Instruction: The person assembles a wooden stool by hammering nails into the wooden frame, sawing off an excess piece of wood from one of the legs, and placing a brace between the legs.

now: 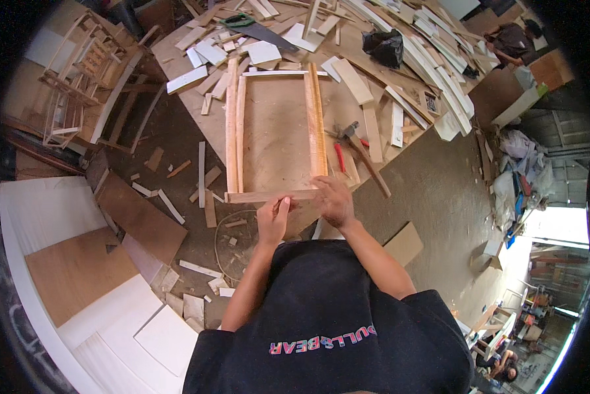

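Observation:
A rectangular wooden frame [316,125] lies on the workbench [275,125], its near end at the bench edge. Paired long rails form its sides, and a thin pale strip [275,73] spans the far end. Across the near end runs a flat wooden crosspiece [252,196]. My left hand [272,220] is closed on this crosspiece near its middle, thumb up against it. My right hand [334,202] grips the near right corner, where crosspiece and right rail meet; some of its fingers are hidden or blurred. Right of the frame lie a hammer [369,161] and a red-handled tool [340,157].
A green-handled handsaw [262,31], wood offcuts [264,54] and a black plastic bag [384,48] lie farther back. Long curved white strips [433,72] are piled at the far right. Scraps and brown boards [140,217] litter the floor at left. Another person [513,44] is at far right.

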